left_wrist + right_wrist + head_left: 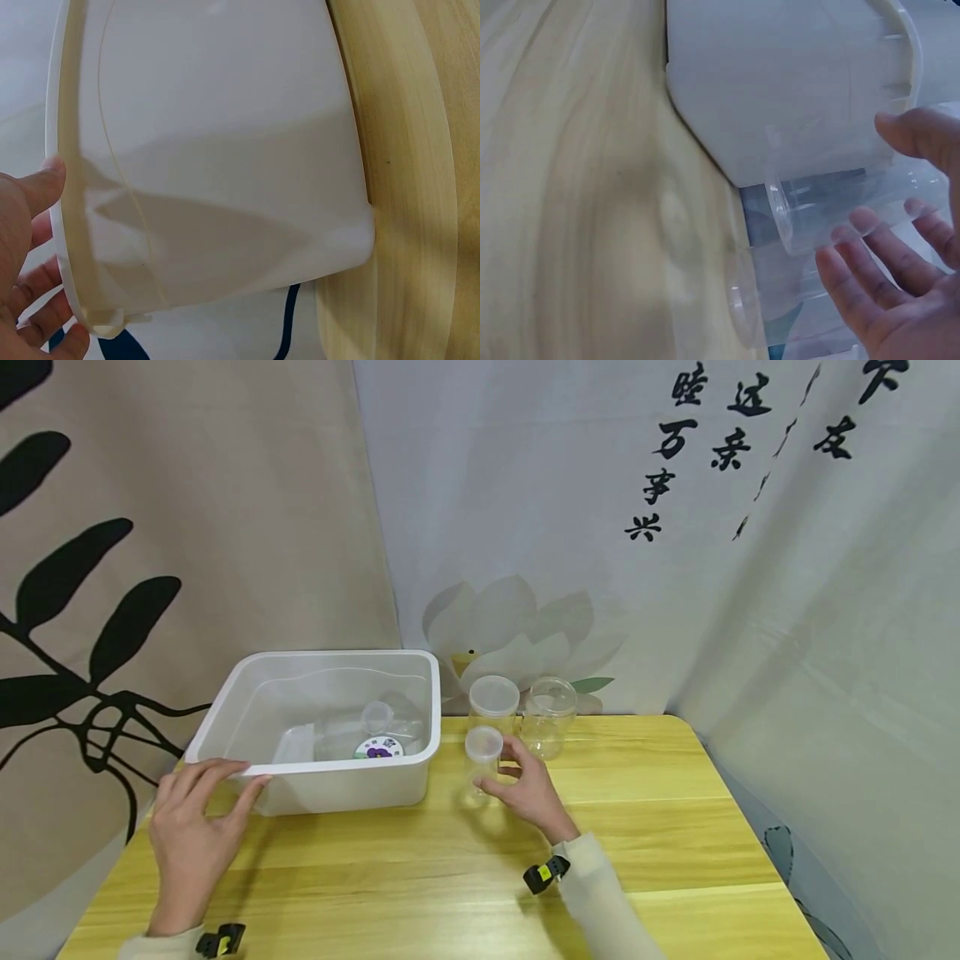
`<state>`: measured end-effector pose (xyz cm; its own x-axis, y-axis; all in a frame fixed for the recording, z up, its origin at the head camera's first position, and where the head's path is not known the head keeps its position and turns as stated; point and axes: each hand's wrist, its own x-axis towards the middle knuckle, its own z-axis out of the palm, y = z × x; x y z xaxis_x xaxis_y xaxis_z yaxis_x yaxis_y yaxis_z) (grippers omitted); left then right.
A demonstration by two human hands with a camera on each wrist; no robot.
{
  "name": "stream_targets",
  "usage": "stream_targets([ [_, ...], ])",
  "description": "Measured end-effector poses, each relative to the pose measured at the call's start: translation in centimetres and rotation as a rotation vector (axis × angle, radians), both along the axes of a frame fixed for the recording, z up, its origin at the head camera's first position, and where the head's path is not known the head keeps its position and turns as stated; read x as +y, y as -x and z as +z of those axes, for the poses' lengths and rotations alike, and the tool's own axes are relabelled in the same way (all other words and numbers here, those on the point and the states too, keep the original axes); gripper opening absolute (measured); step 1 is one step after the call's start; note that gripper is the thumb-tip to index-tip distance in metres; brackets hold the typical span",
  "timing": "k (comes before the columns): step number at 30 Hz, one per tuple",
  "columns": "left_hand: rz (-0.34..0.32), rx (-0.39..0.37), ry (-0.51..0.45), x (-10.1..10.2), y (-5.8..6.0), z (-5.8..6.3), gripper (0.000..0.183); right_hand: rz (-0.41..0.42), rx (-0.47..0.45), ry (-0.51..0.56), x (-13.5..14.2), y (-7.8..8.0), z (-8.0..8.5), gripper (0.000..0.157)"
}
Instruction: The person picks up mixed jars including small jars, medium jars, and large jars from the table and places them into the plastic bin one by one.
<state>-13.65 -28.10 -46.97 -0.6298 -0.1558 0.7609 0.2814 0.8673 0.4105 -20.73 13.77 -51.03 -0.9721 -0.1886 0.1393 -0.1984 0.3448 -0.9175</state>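
Note:
My left hand [197, 827] grips the near rim of a white plastic tub [337, 789] by its left corner. In the left wrist view, the thumb [46, 184] bends over that rim. My right hand [528, 781] holds a small clear jar [482, 768] with a frosted white lid, upright beside the tub. Its fingers [847, 289] and thumb [911, 133] lie on either side of the jar, whose base seems raised off the table. Inside the tub lie clear containers [341, 739] and a round lid [378, 747] with a purple flower label; their exact shapes are partly hidden.
Behind the small jar stand a larger lidded clear jar [493, 697] and, to its right, another clear jar [547, 727]. The wooden table [600, 802] ends at a printed curtain [525, 527] along the back. Black wrist cameras [546, 874] sit on both wrists.

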Motion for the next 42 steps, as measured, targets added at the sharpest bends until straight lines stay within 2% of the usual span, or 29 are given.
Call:
stream_targets([
  [7,-0.008,0.027,-0.009,0.0,0.2,-0.2,0.037,0.011,0.053,-0.011,-0.2,-0.1,1.5,0.062],
  [12,-0.009,0.001,-0.015,-0.1,0.1,-0.2,0.061,0.026,0.08,-0.003,-0.3,0.0,2.7,0.062],
  [17,-0.008,0.014,-0.013,-0.1,0.2,-0.4,0.037,0.049,0.115,0.001,-0.6,0.1,4.1,0.063],
  [20,-0.014,0.03,-0.013,-0.1,0.2,-0.4,0.036,0.057,0.121,0.001,-0.8,0.3,5.0,0.061],
  [22,-0.017,0.032,-0.015,-0.2,0.3,-0.4,0.041,0.062,0.125,0.001,-0.9,0.4,5.6,0.061],
  [25,-0.018,0.031,-0.018,-0.3,0.3,-0.4,0.062,0.071,0.136,0.007,-1.3,0.5,6.5,0.06],
  [31,-0.007,-0.003,-0.008,0.0,0.0,0.0,0.036,0.097,0.168,0.035,-2.1,0.9,8.5,0.06],
  [42,-0.005,0.009,-0.005,0.0,0.0,0.0,0.038,0.135,0.236,0.009,-3.2,2.0,11.5,0.061],
])
